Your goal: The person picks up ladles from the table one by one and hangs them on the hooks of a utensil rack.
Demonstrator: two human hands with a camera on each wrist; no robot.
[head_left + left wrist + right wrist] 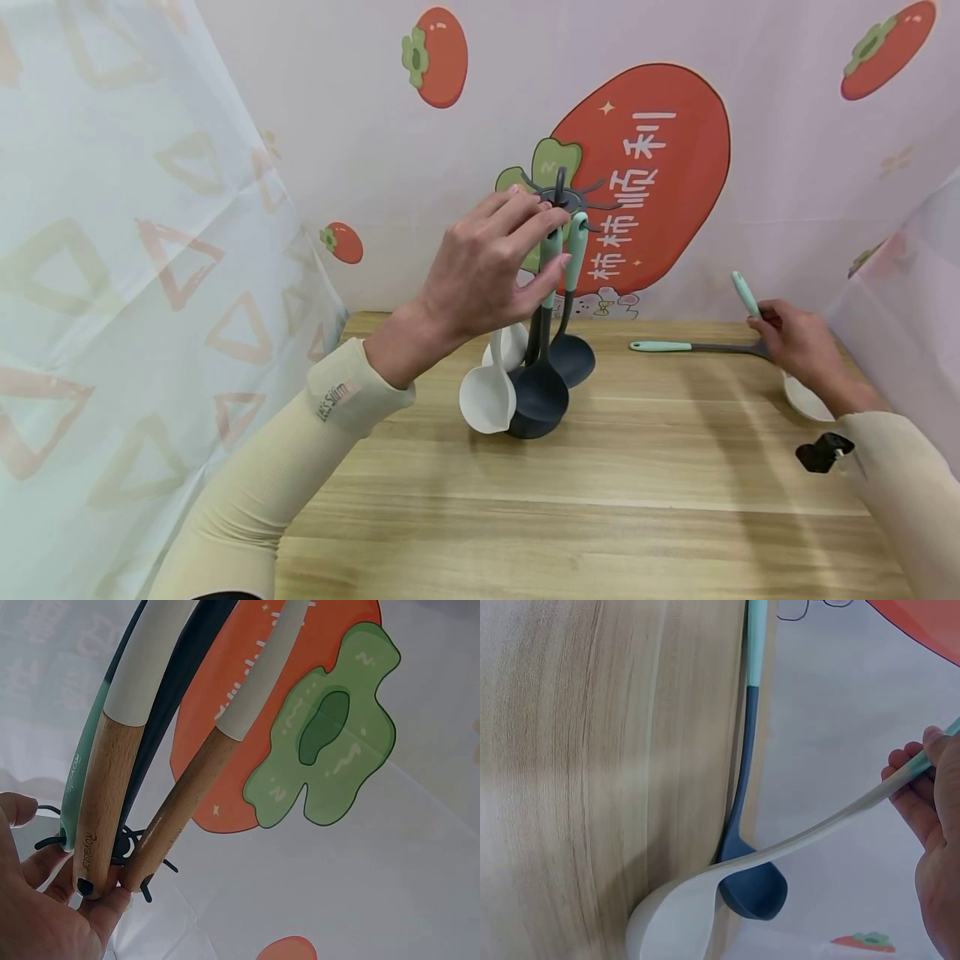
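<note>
My left hand (pixel 491 258) is curled round the top of an upright utensil rack (pixel 566 200) with dark hooks. In the left wrist view, its fingers touch the ends of hanging wooden handles (pixel 109 795). White ladles (pixel 487 400) and dark blue ladles (pixel 538 392) hang below, some with mint handles. At the right, my right hand (pixel 802 346) grips the mint handle of a white ladle (pixel 817 829), whose bowl is low at the tabletop. A dark blue ladle (pixel 754 889) with a mint handle lies behind it near the table's back edge.
The wooden table (pixel 600 500) meets a pale cloth backdrop (pixel 360 108) printed with red persimmons. Cloth walls (pixel 135 275) stand at the left and right sides. A small black device (pixel 823 452) sits at the right wrist.
</note>
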